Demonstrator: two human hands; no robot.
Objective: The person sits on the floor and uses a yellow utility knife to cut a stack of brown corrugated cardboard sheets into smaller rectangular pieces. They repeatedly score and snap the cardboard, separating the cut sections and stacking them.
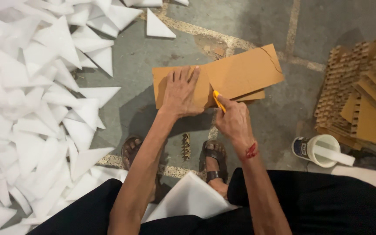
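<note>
The left hand [180, 93] is pressing flat, fingers spread, on the cardboard sheet [240, 72]; the right hand [233, 119] is gripping a yellow utility knife [218, 101], fingers closed around it.

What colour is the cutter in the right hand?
Yellow; the cutter in the right hand shows best in the head view.

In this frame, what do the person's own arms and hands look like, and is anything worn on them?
Both arms are bare to above the elbow, with no sleeves and no gloves. The left hand carries no ring, watch or band that shows. The right hand is likewise bare, but a red thread is tied around its wrist. The forearms are lean. Fingers are uncovered.
</note>
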